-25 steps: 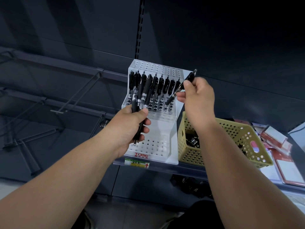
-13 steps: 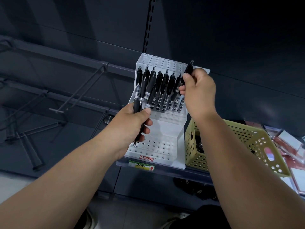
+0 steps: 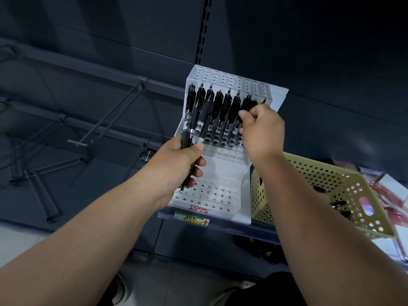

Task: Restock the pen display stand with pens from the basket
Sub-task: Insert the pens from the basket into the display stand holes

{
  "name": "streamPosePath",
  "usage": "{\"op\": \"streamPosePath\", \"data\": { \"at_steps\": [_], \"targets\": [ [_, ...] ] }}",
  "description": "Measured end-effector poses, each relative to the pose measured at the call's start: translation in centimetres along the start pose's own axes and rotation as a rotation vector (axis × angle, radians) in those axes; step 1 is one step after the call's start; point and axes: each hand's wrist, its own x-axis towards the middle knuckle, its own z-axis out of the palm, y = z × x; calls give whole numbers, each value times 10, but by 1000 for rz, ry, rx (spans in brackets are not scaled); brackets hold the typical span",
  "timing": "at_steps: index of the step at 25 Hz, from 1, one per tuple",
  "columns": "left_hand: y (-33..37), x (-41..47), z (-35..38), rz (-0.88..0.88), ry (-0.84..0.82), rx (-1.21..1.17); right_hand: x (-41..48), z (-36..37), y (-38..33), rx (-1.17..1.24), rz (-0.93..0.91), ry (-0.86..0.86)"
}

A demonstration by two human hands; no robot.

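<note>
Left hand (image 3: 176,166) grips a pen bundle (image 3: 186,135); right hand (image 3: 262,131) pinches a single pen (image 3: 247,104).
The bundle stands before the left side of the white display stand (image 3: 223,166). The single pen is at the right end of the stand's upper pen row (image 3: 226,104). Just beside the stand on the right sits the yellow basket (image 3: 331,180), with loose pens (image 3: 337,204) inside.

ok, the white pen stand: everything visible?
The pen stand is white, plastic-looking, stepped and perforated, with red TOME lettering on its front lip. It stands on the shelf beside the yellow basket. Black pens line its upper tier's back row; the holes in front and the lower tier are empty. The right hand pinches a pen at that row's right end; the left hand holds a pen bundle before it.
</note>
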Motion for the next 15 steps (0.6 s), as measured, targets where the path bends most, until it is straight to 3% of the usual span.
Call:
{"op": "streamPosePath", "data": {
  "at_steps": [7, 15],
  "targets": [
    [4, -7, -1, 0, -3, -15, -6, 2, 7, 12, -35, -24],
    [12, -26, 1, 12, -38, -14, -11, -15, -8, -4, 45, -44]
  ]
}}
